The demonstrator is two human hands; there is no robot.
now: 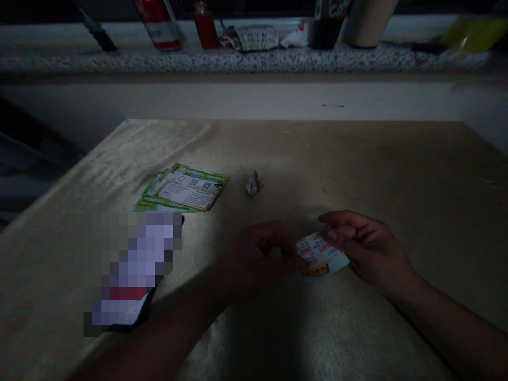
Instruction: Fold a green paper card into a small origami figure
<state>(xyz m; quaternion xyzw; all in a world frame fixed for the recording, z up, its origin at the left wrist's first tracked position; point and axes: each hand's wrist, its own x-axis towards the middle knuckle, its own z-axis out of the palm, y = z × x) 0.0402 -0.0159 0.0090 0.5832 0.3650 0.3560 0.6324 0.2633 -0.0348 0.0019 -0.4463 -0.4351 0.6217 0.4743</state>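
Observation:
Between my two hands is a small printed card (pixel 327 260), white with orange blocks and a yellow patch at its lower edge. My left hand (pixel 265 259) pinches the card's left edge between thumb and fingers. On the card's upper right side, my right hand (pixel 365 246) grips it with the thumb on top. A small folded paper piece (pixel 254 184) stands on the table beyond my hands. Farther left lies a fanned stack of green and white cards (pixel 190 188).
A phone with a blurred-out screen (pixel 138 270) lies on the table (pixel 357 153) beside my left forearm. Along the granite ledge (pixel 198 62) stand a red and white can (pixel 159 26), a red bottle (pixel 206 29), a crumpled wrapper (pixel 257 38), a dark bottle (pixel 327 26) and a beige cylinder (pixel 369 24).

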